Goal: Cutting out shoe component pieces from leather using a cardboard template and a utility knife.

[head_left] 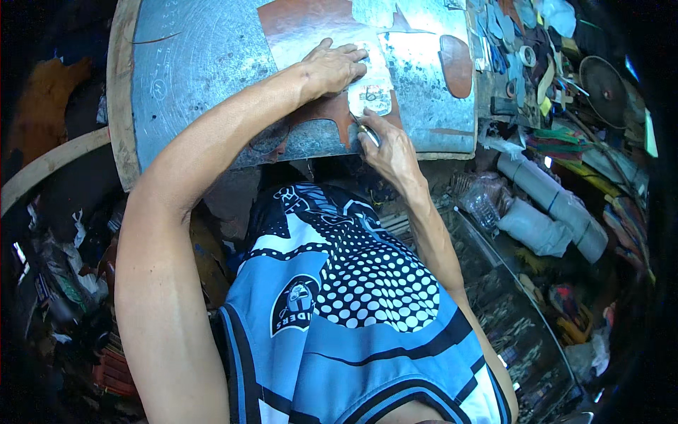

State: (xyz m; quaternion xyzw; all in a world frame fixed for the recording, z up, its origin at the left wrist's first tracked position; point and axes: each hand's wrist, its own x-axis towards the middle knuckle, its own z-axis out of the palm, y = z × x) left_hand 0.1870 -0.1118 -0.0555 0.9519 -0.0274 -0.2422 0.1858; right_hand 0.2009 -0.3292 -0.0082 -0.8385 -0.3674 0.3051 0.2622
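Note:
My left hand [335, 68] lies flat with fingers stretched out, pressing on a pale, marked pattern piece [371, 100]. Beneath the pattern is a sheet of brown leather [304, 25], its near edge cut into curves. In my right hand [393, 150], fingers are wrapped round a small knife [370, 135] with a shiny handle. Its tip is at the lower left corner of the pattern, by a narrow tongue of leather; whether it touches the leather I cannot tell. A separate rounded leather piece [456, 67] rests to the right.
A scuffed metal sheet [191, 78] with a wooden edge [121, 92] covers the worktable. Scissors, a tape roll [527, 56] and scraps crowd the right side. Wrapped grey rolls [551, 201] lie lower right. Thin leather offcuts [452, 131] are on the metal.

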